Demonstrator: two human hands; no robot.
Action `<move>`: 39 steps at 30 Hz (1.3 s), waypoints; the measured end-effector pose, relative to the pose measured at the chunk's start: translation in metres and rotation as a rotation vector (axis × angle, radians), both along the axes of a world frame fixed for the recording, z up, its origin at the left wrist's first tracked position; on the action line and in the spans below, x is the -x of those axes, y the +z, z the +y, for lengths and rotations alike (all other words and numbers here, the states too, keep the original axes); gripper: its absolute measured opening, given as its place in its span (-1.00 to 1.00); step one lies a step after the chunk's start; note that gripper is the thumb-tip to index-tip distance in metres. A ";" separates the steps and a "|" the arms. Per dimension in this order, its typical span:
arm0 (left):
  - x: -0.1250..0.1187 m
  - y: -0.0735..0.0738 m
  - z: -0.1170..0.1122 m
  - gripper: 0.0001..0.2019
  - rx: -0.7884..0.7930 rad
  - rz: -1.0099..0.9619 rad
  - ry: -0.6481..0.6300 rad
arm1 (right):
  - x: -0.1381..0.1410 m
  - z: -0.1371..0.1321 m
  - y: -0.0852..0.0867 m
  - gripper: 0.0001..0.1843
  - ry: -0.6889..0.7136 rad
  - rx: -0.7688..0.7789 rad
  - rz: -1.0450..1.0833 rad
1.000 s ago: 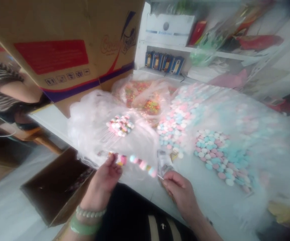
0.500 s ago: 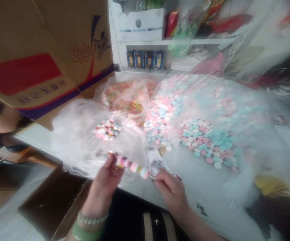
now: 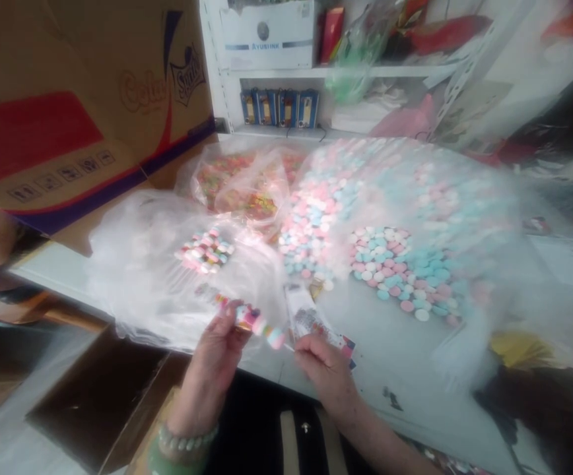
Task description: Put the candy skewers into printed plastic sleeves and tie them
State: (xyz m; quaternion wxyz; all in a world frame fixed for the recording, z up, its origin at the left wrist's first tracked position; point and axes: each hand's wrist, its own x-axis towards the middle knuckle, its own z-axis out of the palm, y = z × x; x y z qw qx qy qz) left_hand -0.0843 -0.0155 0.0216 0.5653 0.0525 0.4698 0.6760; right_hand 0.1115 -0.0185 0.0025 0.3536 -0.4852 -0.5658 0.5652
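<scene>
Well, left hand grips candy skewer.

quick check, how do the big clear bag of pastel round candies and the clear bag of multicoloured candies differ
The clear bag of pastel round candies is larger, spread flat; the clear bag of multicoloured candies is smaller, bunched up. Pastel bag: pink, white, blue discs; multicoloured bag: red, orange, yellow bits. Both are clear plastic.

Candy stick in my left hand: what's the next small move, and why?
Probably ease the candy stick into the printed wrapper. The left hand grips the stick, which looks well filled with candies, the right hand sits at its bare tip, and the wrapper lies right beside it.
</scene>
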 end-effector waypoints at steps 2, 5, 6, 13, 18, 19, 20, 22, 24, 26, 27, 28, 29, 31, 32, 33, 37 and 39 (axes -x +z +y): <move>0.000 -0.004 0.000 -0.90 -0.029 -0.017 0.009 | 0.002 -0.002 0.006 -0.86 0.024 0.100 0.024; 0.000 -0.010 -0.001 -0.84 -0.062 -0.013 0.022 | 0.004 -0.003 0.011 -0.88 0.060 0.227 0.040; 0.000 -0.011 -0.002 -0.82 -0.066 -0.003 0.016 | 0.005 -0.003 0.012 -0.88 0.074 0.259 0.048; 0.012 -0.011 -0.002 -0.75 0.017 0.088 -0.115 | 0.005 -0.002 0.011 -0.85 0.134 0.306 0.100; 0.024 -0.008 -0.003 -0.69 0.056 0.159 -0.187 | 0.004 0.000 0.014 -0.86 0.079 0.401 0.203; 0.025 -0.008 -0.004 -0.67 0.040 0.173 -0.208 | 0.004 0.001 0.014 -0.87 0.070 0.456 0.252; 0.026 -0.008 -0.005 -0.65 0.025 0.187 -0.225 | 0.004 0.002 0.013 -0.87 0.062 0.517 0.306; 0.025 -0.009 -0.006 -0.66 0.003 0.212 -0.233 | 0.004 0.004 0.010 -0.86 0.066 0.633 0.409; 0.022 -0.011 -0.006 -0.70 -0.009 0.226 -0.238 | 0.004 0.005 0.008 -0.84 0.074 0.698 0.463; 0.018 -0.014 -0.006 -0.71 -0.013 0.218 -0.235 | 0.006 0.005 0.008 -0.84 0.065 0.680 0.426; 0.015 -0.015 -0.006 -0.69 -0.006 0.206 -0.233 | 0.006 0.004 0.008 -0.85 0.061 0.637 0.376; 0.012 -0.016 -0.006 -0.68 0.009 0.188 -0.228 | 0.007 0.004 0.008 -0.86 0.062 0.577 0.312; 0.010 -0.017 -0.006 -0.67 0.027 0.164 -0.221 | 0.007 0.003 0.007 -0.87 0.073 0.509 0.240; 0.006 -0.017 -0.006 -0.69 0.060 0.097 -0.220 | 0.008 0.000 0.004 -0.87 0.100 0.344 0.090; 0.005 -0.017 -0.006 -0.69 0.076 0.063 -0.223 | 0.008 -0.001 0.002 -0.87 0.110 0.250 0.016; 0.005 -0.016 -0.006 -0.69 0.089 0.041 -0.225 | 0.007 -0.002 -0.001 -0.86 0.115 0.153 -0.055; 0.007 -0.015 -0.006 -0.74 0.110 0.074 -0.201 | 0.007 -0.006 -0.012 -0.81 0.114 -0.118 -0.229; 0.009 -0.015 -0.005 -0.82 0.121 0.089 -0.165 | 0.007 -0.008 -0.014 -0.78 0.119 -0.169 -0.252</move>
